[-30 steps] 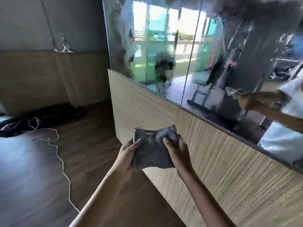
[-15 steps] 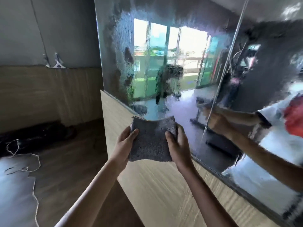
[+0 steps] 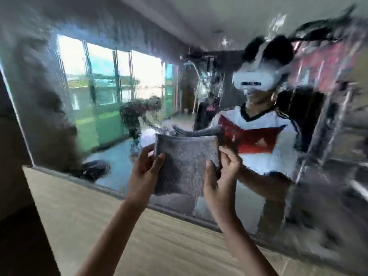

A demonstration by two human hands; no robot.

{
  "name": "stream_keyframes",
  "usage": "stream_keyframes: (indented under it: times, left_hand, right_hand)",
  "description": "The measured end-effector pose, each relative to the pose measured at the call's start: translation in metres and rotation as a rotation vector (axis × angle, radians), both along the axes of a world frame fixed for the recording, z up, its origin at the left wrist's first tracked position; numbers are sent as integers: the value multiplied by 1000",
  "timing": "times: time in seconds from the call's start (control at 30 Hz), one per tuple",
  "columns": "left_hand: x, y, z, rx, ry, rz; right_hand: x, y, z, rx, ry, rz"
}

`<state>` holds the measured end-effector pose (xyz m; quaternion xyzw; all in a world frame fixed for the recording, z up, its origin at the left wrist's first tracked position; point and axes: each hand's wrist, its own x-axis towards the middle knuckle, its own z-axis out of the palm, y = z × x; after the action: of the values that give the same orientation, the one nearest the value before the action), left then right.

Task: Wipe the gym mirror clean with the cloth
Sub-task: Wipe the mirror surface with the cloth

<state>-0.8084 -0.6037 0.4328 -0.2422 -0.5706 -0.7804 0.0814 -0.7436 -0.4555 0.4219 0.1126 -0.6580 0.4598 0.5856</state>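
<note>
Left hand (image 3: 145,173) and right hand (image 3: 220,180) grip cloth (image 3: 186,162) — now raised before mirror (image 3: 95,108).

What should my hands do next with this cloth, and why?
Probably press the grey cloth flat onto the mirror and wipe: the left hand and right hand hold it spread by its edges, and the mirror looks wet and streaked.

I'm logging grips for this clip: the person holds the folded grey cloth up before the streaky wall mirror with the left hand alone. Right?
Not quite. The head view shows both hands on the folded grey cloth: the left hand grips its left edge, the right hand its right edge, before the streaky wall mirror.
</note>
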Motion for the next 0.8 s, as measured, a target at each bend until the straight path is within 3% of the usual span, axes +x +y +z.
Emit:
stream_keyframes:
  times: [0.23,0.47,0.63,0.8]
  left_hand:
    - [-54,-5,72,-107,597,22]
    - [-63,30,187,-148,1065,62]
    - [-61,59,275,-274,1358,441]
    - [-69,70,329,-397,1391,689]
  right_hand:
    - [-17,-18,71,205,34,-425]
    - [-5,7,190,256,181,-782]
    - [0,34,281,408,248,-1086]
    - [-5,47,343,498,114,-1279]
